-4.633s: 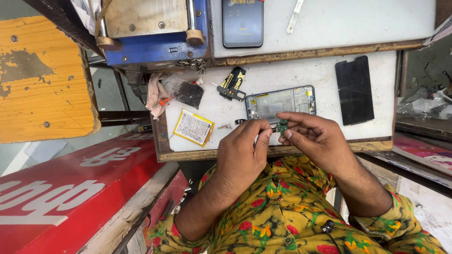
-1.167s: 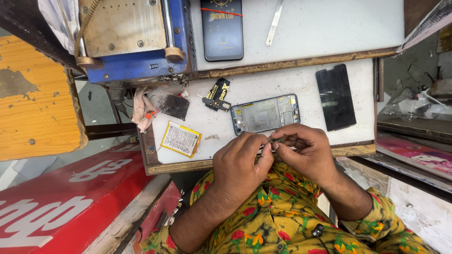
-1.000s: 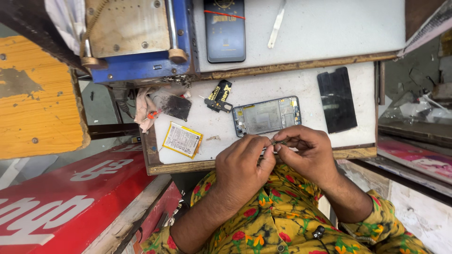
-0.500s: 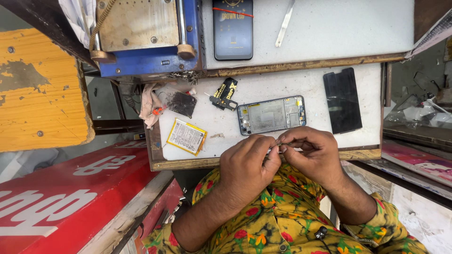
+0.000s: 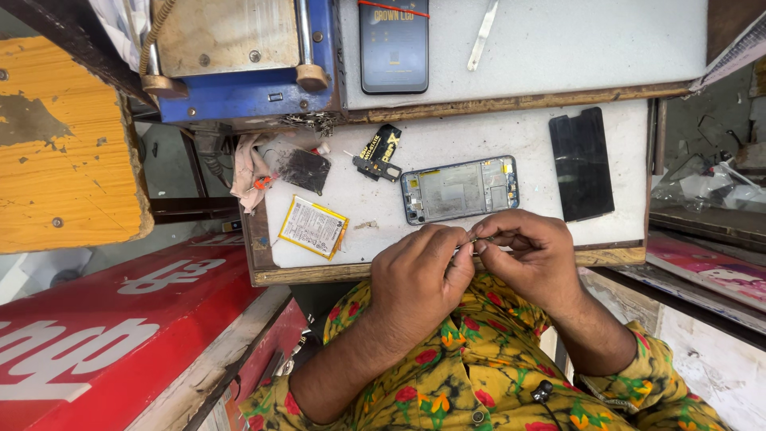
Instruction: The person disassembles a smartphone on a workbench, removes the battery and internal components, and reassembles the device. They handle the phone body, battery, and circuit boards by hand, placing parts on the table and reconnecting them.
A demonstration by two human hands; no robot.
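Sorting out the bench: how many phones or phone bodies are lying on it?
2. An opened phone frame lies on the lower white board, just beyond the hands; a dark phone lies on the upper shelf. Others may be hidden.

hands 2 (image 5: 423, 275) (image 5: 533, 255) | phone frame 1 (image 5: 460, 188) | intact phone 1 (image 5: 393, 44) | black panel 1 (image 5: 582, 164) | battery 1 (image 5: 313, 227)

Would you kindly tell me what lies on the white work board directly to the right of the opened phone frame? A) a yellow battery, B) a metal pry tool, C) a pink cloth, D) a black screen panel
D: the black screen panel lies flat just right of the opened phone frame on the white work board.
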